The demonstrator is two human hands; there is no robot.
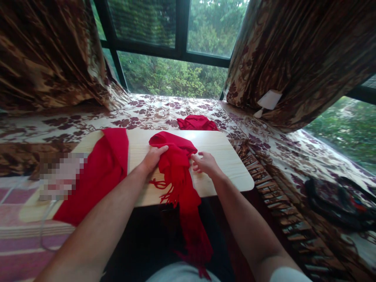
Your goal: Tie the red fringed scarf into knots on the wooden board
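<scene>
A red fringed scarf lies looped and bunched on a small light-wood table. One end of it hangs over the near edge toward my lap. My left hand grips the scarf's left side, thumb on top and the other fingers mostly hidden. Just off its right side is my right hand, fingers loosely curled and apart, with nothing seen in them. Whether its fingertips brush the cloth I cannot tell. A second red cloth, folded at the top, is spread across the table's left part.
Another bunched red cloth sits beyond the table on the floral cover. A blurred-out object with a white cable lies at the left. A small white lamp and a dark bag are at the right.
</scene>
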